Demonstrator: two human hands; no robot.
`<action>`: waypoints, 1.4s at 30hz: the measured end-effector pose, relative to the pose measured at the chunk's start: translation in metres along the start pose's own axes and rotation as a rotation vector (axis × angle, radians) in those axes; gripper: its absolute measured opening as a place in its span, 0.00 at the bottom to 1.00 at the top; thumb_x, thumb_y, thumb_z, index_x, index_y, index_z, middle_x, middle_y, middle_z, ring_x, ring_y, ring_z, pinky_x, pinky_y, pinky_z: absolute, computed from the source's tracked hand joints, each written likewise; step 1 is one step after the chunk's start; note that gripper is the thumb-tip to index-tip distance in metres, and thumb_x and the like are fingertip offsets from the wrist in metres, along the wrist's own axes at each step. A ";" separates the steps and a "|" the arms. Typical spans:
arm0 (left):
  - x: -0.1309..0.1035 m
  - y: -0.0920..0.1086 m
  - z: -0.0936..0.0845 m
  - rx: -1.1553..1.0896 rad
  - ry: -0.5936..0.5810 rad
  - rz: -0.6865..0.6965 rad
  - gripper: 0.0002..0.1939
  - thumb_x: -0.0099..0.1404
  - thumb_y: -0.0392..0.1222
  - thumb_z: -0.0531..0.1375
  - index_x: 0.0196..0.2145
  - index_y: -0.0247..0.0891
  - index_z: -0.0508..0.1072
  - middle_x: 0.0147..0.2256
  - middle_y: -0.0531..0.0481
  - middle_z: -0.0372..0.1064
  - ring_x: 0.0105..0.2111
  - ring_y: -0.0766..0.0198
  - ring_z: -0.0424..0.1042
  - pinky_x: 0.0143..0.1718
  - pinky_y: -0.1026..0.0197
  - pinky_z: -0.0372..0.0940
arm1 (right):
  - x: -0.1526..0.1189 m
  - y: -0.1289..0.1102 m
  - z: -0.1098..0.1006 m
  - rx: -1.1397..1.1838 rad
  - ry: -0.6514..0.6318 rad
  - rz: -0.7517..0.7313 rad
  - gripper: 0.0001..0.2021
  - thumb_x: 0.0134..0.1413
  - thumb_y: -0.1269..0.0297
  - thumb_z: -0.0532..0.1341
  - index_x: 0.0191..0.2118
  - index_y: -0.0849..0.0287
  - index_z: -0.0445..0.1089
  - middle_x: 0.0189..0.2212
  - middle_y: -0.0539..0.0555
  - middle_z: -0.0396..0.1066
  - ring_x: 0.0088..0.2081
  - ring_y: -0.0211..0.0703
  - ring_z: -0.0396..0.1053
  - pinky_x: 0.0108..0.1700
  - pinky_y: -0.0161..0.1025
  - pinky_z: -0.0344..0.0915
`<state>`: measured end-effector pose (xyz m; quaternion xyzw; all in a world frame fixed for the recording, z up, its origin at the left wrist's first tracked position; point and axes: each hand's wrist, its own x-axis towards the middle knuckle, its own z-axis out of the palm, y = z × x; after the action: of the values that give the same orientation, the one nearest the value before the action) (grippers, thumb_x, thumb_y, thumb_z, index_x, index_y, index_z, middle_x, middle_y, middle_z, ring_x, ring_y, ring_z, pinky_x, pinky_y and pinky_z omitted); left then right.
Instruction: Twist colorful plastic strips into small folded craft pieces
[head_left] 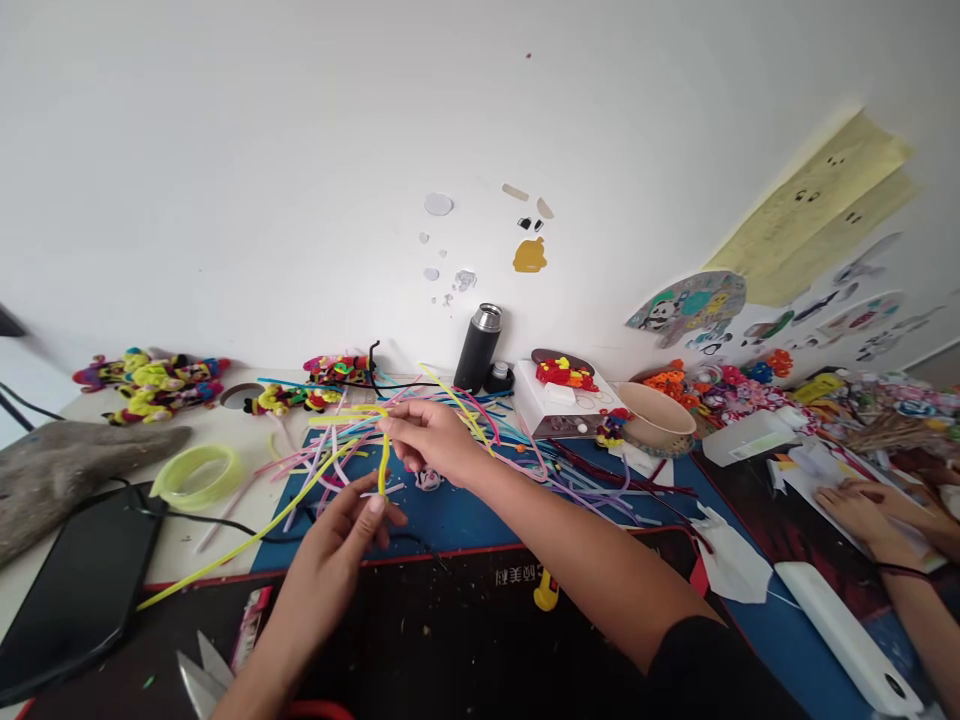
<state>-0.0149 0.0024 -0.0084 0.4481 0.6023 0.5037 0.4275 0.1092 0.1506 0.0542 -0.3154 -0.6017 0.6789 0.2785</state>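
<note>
A yellow pipe cleaner runs between my two hands, bent at its top. My left hand pinches its lower part between thumb and fingertips. At the bend, my right hand grips the same pipe cleaner with its fingertips, a little higher and farther away. A long yellow strand slants down to the left, passing behind my left hand. Many loose coloured pipe cleaners lie on the blue mat behind my hands. A small whitish-pink piece sits below my right hand, partly covered.
Scissors lie by my left forearm, near a black phone-like slab and yellow tape roll. A black thermos stands by the wall beside a white box. At right, another person's hands are over paper.
</note>
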 end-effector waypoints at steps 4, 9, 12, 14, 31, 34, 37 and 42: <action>0.001 0.016 -0.003 -0.085 -0.076 -0.011 0.31 0.68 0.74 0.62 0.42 0.41 0.81 0.30 0.50 0.75 0.32 0.56 0.71 0.40 0.56 0.68 | -0.025 0.010 -0.004 -0.029 -0.058 0.013 0.20 0.57 0.47 0.75 0.38 0.58 0.73 0.18 0.41 0.68 0.16 0.31 0.59 0.20 0.31 0.53; 0.001 0.022 -0.001 -0.077 -0.135 -0.062 0.32 0.60 0.76 0.67 0.32 0.41 0.78 0.26 0.54 0.69 0.28 0.60 0.64 0.32 0.60 0.62 | -0.040 0.021 0.000 -0.038 -0.087 0.041 0.21 0.58 0.47 0.75 0.38 0.59 0.73 0.19 0.41 0.68 0.16 0.30 0.58 0.21 0.32 0.54; 0.002 0.019 -0.001 -0.055 -0.184 -0.069 0.32 0.60 0.76 0.67 0.31 0.40 0.78 0.27 0.51 0.73 0.28 0.60 0.65 0.31 0.60 0.61 | -0.046 0.021 0.005 -0.051 -0.128 0.048 0.21 0.58 0.46 0.75 0.38 0.59 0.73 0.21 0.42 0.69 0.17 0.31 0.60 0.22 0.32 0.55; 0.003 0.019 -0.001 -0.047 -0.201 -0.071 0.32 0.60 0.75 0.66 0.31 0.40 0.79 0.28 0.50 0.75 0.27 0.60 0.65 0.31 0.60 0.61 | -0.048 0.019 0.008 -0.092 -0.150 0.046 0.21 0.58 0.45 0.74 0.38 0.59 0.73 0.23 0.43 0.71 0.18 0.31 0.61 0.22 0.32 0.56; -0.014 0.019 0.010 0.090 -0.586 -0.068 0.33 0.69 0.74 0.58 0.32 0.39 0.81 0.20 0.52 0.74 0.24 0.59 0.68 0.32 0.60 0.60 | 0.020 0.039 0.044 -0.150 -0.095 -0.049 0.21 0.61 0.42 0.73 0.38 0.57 0.75 0.21 0.44 0.67 0.19 0.34 0.61 0.22 0.32 0.57; -0.014 0.020 0.010 0.125 -0.614 -0.060 0.33 0.69 0.74 0.57 0.34 0.39 0.80 0.20 0.52 0.72 0.25 0.59 0.68 0.33 0.60 0.60 | 0.045 0.035 0.066 -0.151 -0.094 -0.047 0.20 0.62 0.43 0.73 0.40 0.57 0.77 0.24 0.45 0.71 0.20 0.35 0.65 0.23 0.33 0.59; -0.014 0.024 0.010 0.146 -0.618 -0.060 0.32 0.68 0.75 0.56 0.32 0.41 0.76 0.21 0.53 0.71 0.26 0.58 0.68 0.34 0.59 0.60 | 0.056 0.022 0.081 -0.084 -0.151 -0.024 0.18 0.65 0.50 0.72 0.52 0.56 0.77 0.28 0.46 0.75 0.21 0.37 0.68 0.26 0.34 0.64; -0.014 0.028 0.012 0.169 -0.565 -0.050 0.30 0.69 0.73 0.56 0.26 0.43 0.66 0.21 0.54 0.68 0.26 0.60 0.65 0.32 0.59 0.59 | 0.045 0.006 0.071 -0.574 -0.059 -0.130 0.09 0.66 0.66 0.70 0.50 0.54 0.82 0.30 0.48 0.78 0.30 0.41 0.74 0.36 0.36 0.65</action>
<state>0.0035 -0.0063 0.0187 0.5894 0.5101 0.2965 0.5518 0.0258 0.1382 0.0495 -0.3220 -0.7960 0.4705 0.2032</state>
